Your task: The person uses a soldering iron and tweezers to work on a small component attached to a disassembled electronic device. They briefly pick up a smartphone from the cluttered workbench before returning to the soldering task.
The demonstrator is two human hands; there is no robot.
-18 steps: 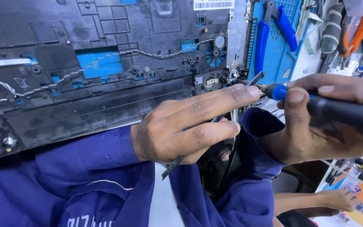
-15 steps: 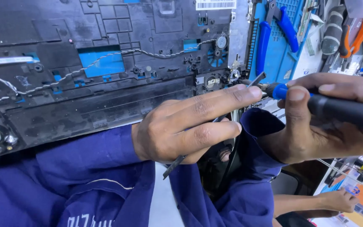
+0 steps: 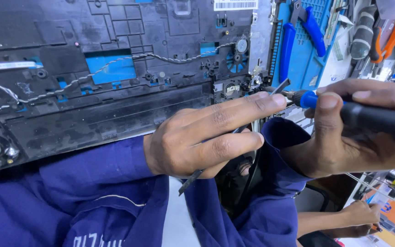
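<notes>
At the right edge of the opened laptop chassis (image 3: 115, 91), the left hand (image 3: 206, 137), clamped on thin tweezers (image 3: 190, 180), steadies the work; the right hand (image 3: 357, 132) grips a blue-collared screwdriver (image 3: 344, 112), its tip aimed at the hinge corner (image 3: 252, 84).

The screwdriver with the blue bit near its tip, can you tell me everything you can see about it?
The screwdriver has a thick black handle, a blue collar at the front and a thin metal shaft. It lies nearly level, tip pointing left at the right corner of the opened black laptop case. The right hand wraps around the handle, thumb pressed just behind the blue collar. The left hand stretches its index finger towards the tip; the very tip is hard to make out against the case.
</notes>
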